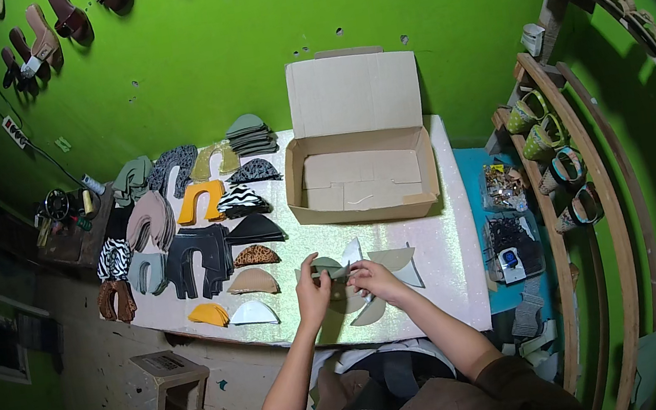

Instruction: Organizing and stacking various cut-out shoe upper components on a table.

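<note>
My left hand (312, 293) is closed on a small green half-moon piece (325, 265), held just above the table near its front edge. My right hand (378, 280) pinches at the right end of the same piece, fingertips together; what exactly lies between them is partly hidden. Around my hands lie several grey-green curved offcuts (371, 312), some partly under my fingers. Another grey-green half-moon piece (393, 259) rests to the right of my right hand. A white pointed scrap (351, 249) shows just beyond my fingers.
An open cardboard box (365, 215) stands at the back of the sparkly table (463, 270). Stacks of cut pieces sit left, including black arches (197, 261) and a white half-moon stack (254, 313). Parts containers (503, 187) and a wooden sandal rack (555, 257) flank the right side.
</note>
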